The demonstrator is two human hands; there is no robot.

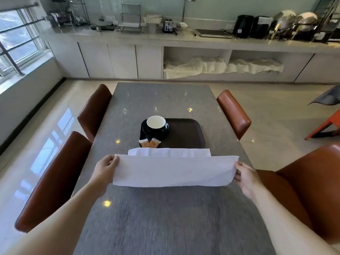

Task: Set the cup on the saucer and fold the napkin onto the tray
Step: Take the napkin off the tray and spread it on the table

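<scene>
A white napkin [174, 170] is held up over the grey table, its near half lifted and doubled over toward the far half. My left hand [106, 167] pinches its left edge and my right hand [245, 176] pinches its right edge. Beyond it lies a dark brown tray [185, 134]. On the tray's left part a dark cup [157, 124] with a white inside stands on a dark saucer [147, 134]. Two brown sugar packets [150, 143] lie on the tray's near left corner, partly behind the napkin.
The grey table [165, 218] has brown leather chairs on both sides: two on the left [55, 179] [93, 109] and two on the right [233, 113] [303, 190]. A long counter with appliances [184, 34] runs along the far wall.
</scene>
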